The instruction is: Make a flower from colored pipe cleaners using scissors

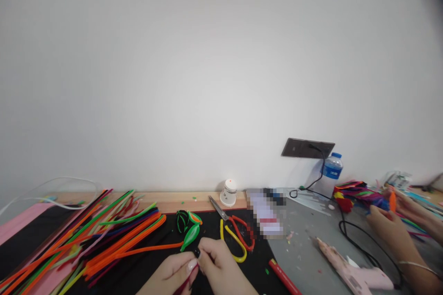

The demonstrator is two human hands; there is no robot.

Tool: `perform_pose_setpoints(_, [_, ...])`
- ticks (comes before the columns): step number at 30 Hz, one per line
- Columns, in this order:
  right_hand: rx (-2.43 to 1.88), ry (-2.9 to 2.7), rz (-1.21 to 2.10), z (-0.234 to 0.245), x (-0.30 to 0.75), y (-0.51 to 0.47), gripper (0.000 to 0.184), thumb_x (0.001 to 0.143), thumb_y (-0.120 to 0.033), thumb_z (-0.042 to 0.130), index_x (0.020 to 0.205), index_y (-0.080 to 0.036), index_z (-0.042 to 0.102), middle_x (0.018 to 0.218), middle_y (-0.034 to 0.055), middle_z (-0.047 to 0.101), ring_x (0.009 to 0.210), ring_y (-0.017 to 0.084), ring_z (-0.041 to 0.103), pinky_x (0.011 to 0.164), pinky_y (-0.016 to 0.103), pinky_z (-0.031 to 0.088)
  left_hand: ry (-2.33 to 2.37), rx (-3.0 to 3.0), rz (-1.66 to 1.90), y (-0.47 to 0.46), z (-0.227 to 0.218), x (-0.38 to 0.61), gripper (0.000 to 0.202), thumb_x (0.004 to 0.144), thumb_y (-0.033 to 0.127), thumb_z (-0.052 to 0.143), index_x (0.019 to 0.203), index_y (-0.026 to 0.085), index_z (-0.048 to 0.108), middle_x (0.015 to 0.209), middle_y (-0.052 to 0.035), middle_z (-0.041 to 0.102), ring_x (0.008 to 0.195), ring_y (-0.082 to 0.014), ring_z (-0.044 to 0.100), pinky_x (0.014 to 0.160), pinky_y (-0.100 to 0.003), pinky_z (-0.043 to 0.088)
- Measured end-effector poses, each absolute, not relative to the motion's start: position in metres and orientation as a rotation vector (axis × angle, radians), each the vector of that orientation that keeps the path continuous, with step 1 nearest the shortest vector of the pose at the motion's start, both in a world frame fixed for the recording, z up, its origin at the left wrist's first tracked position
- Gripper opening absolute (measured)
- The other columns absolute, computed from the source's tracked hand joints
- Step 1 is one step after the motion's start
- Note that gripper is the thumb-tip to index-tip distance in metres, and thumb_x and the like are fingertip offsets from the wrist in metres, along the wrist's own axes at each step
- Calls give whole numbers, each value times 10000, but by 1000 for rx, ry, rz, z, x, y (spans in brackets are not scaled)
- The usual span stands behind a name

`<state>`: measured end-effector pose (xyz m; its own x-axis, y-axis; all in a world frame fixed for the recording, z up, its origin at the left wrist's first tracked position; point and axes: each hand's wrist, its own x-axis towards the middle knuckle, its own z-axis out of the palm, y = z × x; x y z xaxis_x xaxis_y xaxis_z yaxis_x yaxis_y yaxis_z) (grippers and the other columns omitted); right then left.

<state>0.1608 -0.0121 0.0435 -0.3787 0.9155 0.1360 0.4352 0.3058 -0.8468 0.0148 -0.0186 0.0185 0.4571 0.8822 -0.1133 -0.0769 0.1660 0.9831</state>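
Strip (184, 286) dark red; scissor handles (222, 231) 2 colours (red, yellow).

Pipe cleaners (126, 243) (plus a glue gun (346, 267)) mark a craft workspace.

Pair of human hands, bare, matched in build.
Left hand (172, 271): slim fingers; smooth, rounded back; broad thumb with a short, rounded thumbnail (191, 265) bearing a bright glint, though whether from polish or room light cannot be told at this size.
Right hand (221, 265): smooth, full back; softly rounded knuckles; slender, tapering fingers, partly overlapped.
Both: skin uncovered down to the picture's lower edge, which crops them near the wrists.
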Motion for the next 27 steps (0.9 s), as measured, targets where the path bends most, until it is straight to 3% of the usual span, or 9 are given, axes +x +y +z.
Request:
perform_pose_setpoints(2, [-1188,-1953,938,47,162,-16,239,839,-266,386,616,-179,375,636,-37,353,655,108,360,606,200,297,648,1045,752,-15,18,16,417,723,566,499,536,211,383,310,121,307,274,-36,186,336,-181,171])
perform_pose_setpoints(6, [-1142,-1964,824,50,163,-17,248,837,-263,393,606,-176,369,613,-38,360,628,103,357,605,206,293,459,901,650,-12,14,18,383,728,514,532,549,219,365,264,140,284,202,-28,179,336,-191,212])
perform_pose_setpoints(9, [-1112,-1913,911,48,161,-12,279,820,-264,419,565,-171,356,560,-47,347,565,85,336,545,201,276,634,1069,759,-14,10,20,390,758,551,440,560,225,360,298,131,281,224,-46,209,328,-193,194])
perform_pose_setpoints(11, [-1122,-1771,1147,43,158,-7,282,798,-297,439,555,-173,367,500,-59,344,480,68,318,458,190,246,876,1364,854,-17,10,18,381,812,511,349,568,220,373,346,105,320,289,-69,279,351,-196,216])
perform_pose_setpoints(14, [-1229,-1462,1530,32,153,-1,258,768,-307,421,545,-183,386,382,-82,343,317,43,258,340,175,172,1179,1960,827,-19,14,11,292,859,261,299,598,205,418,489,41,461,452,-109,419,463,-208,302])
perform_pose_setpoints(18, [-1287,-1212,1748,21,148,1,168,713,-231,404,552,-184,416,344,-94,339,252,32,211,291,156,119,1357,2473,618,-16,15,4,263,736,14,318,682,198,498,625,-1,575,554,-137,514,516,-217,319])
perform_pose_setpoints(23, [-1224,-1266,1616,21,148,-1,126,706,-190,428,591,-193,377,403,-106,320,320,31,200,345,165,127,1387,2535,593,-15,17,5,252,743,27,327,672,200,497,613,3,580,551,-143,520,508,-219,311])
perform_pose_setpoints(27, [-1083,-1538,1365,27,150,-2,169,750,-190,436,584,-166,415,500,-68,352,462,61,287,443,185,223,1157,2107,775,-13,19,8,331,858,193,290,551,201,412,506,30,506,500,-115,484,521,-193,340])
